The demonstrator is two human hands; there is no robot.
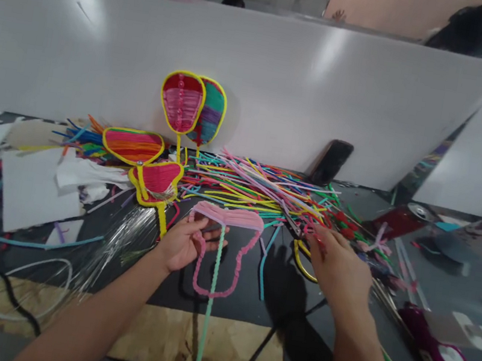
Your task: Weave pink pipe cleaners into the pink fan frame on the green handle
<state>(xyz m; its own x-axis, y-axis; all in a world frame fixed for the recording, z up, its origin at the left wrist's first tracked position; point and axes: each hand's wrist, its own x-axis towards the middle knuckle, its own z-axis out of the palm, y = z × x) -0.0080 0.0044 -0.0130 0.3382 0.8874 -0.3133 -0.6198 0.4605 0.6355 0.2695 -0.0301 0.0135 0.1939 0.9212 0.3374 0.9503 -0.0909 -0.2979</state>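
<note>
My left hand (188, 242) pinches the left side of a pink pipe-cleaner fan frame (235, 277) and holds it upright above the dark table. Pale pink pipe cleaners (230, 215) fill its top band, while the lower part is an open outline. A mint-green twisted stem (207, 315) runs down its middle. To the right, my right hand (337, 269) has its fingers curled round what look like red-handled scissors (309, 230), their blades toward the pipe-cleaner pile; the fingers partly hide them. Just below that hand lies a yellow loop (301, 262).
Loose pipe cleaners (249, 185) are heaped along the white partition (274, 88). Finished yellow-rimmed fans (183, 101) lean there, near a black phone (332, 161). A can (403, 221) and a purple glue gun (438, 346) stand right; white paper (38, 191) and tinsel strands (126, 241) lie left.
</note>
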